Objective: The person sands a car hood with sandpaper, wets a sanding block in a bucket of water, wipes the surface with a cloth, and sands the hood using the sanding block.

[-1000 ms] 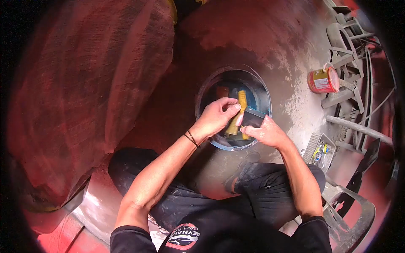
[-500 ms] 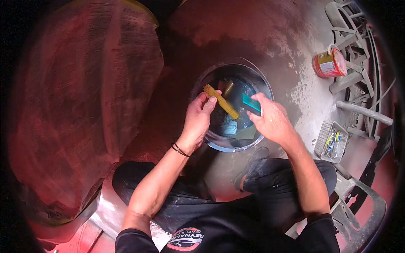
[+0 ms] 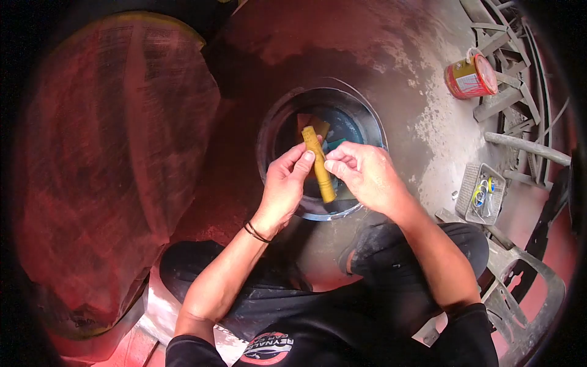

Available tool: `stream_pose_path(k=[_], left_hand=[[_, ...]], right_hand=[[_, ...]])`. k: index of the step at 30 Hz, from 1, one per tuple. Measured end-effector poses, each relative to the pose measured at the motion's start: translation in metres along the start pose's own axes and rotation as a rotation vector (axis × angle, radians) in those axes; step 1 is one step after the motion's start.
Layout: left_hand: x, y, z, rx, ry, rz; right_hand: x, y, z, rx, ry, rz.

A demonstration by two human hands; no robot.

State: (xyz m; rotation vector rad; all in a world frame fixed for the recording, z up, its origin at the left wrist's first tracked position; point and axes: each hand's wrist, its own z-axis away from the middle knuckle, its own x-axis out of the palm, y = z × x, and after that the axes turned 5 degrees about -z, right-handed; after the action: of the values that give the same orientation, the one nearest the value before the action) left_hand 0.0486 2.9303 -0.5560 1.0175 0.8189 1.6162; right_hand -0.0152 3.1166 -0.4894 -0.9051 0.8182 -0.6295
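Observation:
My left hand [image 3: 286, 180] is closed around a narrow roll of yellow sandpaper [image 3: 324, 183], thumb on top, held tilted over a bucket [image 3: 264, 147]. At the roll's right side, my right hand [image 3: 367, 174] has its thumb and fingers pinched together at the paper's edge. Down in the bucket, a teal piece [image 3: 335, 144] shows partly behind the roll and the right fingers. A brownish sheet [image 3: 307, 120] also lies in there, partly covered. The dark water inside is mostly hidden by my hands.
A red and yellow tin [image 3: 469, 78] lies to the right on the stained floor [image 3: 403, 92]. Nearer me is a grey basket [image 3: 486, 199] with small yellow and blue items. Grey car parts [image 3: 529, 144] line the right side. A large reddish covered panel [image 3: 116, 165] stands at the left.
The teal piece has left my right hand and is now in the bucket. My right hand has moved left to the yellow sandpaper roll, which has turned more upright in my left hand.

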Motion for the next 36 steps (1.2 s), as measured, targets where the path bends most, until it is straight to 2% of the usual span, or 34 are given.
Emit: stream_pose_path(k=[4,6,7,8,10,11,15,18,21,22,24,28,32,35,36], left_hand=[[0.011,0.012,0.009,-0.203,-0.184,0.266],[0.032,0.035,0.018,0.033,-0.11,0.02],[0.022,0.029,0.01,0.059,-0.153,-0.018],[0.013,0.026,0.005,0.007,-0.161,0.012],[0.002,0.023,-0.002,-0.092,-0.187,0.07],[0.003,0.024,-0.005,-0.08,-0.126,0.114],[0.005,0.024,-0.009,0.019,-0.079,0.109],[0.017,0.017,-0.003,0.116,-0.033,-0.037],[0.036,0.012,0.006,0.154,0.042,0.027],[0.039,0.008,0.006,0.144,0.068,0.038],[0.05,0.013,0.012,0.086,0.107,0.123],[0.022,0.012,0.004,0.015,-0.021,0.157],[0.009,0.015,-0.006,-0.02,-0.1,0.337],[0.026,0.025,-0.001,-0.103,0.031,0.439],[0.03,0.024,-0.002,-0.073,0.052,0.393]], right_hand=[[0.005,-0.003,0.0,0.066,-0.029,-0.141],[0.012,0.006,0.003,0.044,-0.008,-0.193],[0.011,0.011,0.005,0.009,0.003,-0.211],[0.01,0.012,0.006,-0.03,0.017,-0.227],[0.007,0.004,0.006,0.04,0.055,-0.347],[0.004,0.002,0.006,0.077,0.077,-0.406],[-0.008,0.017,-0.002,0.152,0.204,-0.152],[0.008,0.029,-0.003,-0.041,0.383,0.092],[0.035,0.022,-0.007,-0.156,0.586,0.059],[0.037,0.012,-0.002,-0.085,0.506,0.03],[0.043,0.013,-0.002,-0.126,0.371,-0.073],[0.045,0.012,-0.002,-0.31,0.377,-0.095],[0.028,0.002,-0.008,-0.087,0.398,-0.122],[0.025,-0.001,-0.007,-0.098,0.388,-0.106],[0.026,-0.002,-0.005,-0.112,0.373,-0.109]])
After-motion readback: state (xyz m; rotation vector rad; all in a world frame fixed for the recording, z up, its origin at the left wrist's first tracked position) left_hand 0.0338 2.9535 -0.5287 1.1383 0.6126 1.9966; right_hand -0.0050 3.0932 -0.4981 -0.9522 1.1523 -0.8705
